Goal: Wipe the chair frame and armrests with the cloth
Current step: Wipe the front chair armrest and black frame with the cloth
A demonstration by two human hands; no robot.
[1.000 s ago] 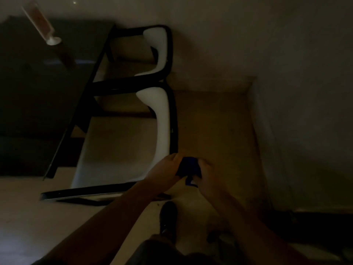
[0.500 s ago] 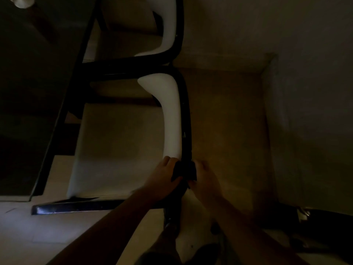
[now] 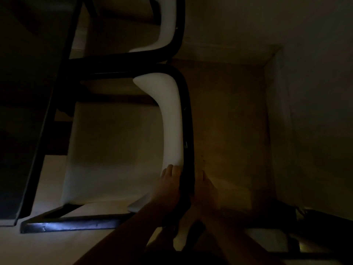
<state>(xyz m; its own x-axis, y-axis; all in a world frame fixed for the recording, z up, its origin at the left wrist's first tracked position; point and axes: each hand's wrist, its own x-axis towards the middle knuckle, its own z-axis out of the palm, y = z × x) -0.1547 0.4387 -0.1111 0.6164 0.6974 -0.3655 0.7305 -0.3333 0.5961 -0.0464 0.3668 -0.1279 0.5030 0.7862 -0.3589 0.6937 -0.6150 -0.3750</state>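
A chair with a black frame (image 3: 188, 115), a white curved pad (image 3: 172, 121) and a pale seat (image 3: 114, 150) stands in front of me in dim light. My left hand (image 3: 168, 186) and my right hand (image 3: 205, 188) clasp the near end of the black top rail from either side. The dark blue cloth (image 3: 186, 190) is squeezed between them around the rail and is hard to tell from the black frame in the gloom.
A second chair (image 3: 170, 22) of the same kind stands just behind the first. A dark table (image 3: 28, 92) runs along the left. A wall (image 3: 305, 111) closes the right side, with dark objects (image 3: 317, 222) on the floor at its foot.
Both hands carried the cloth from in front of the chair onto its black rail and closed around it. The view has dropped closer to the chair.
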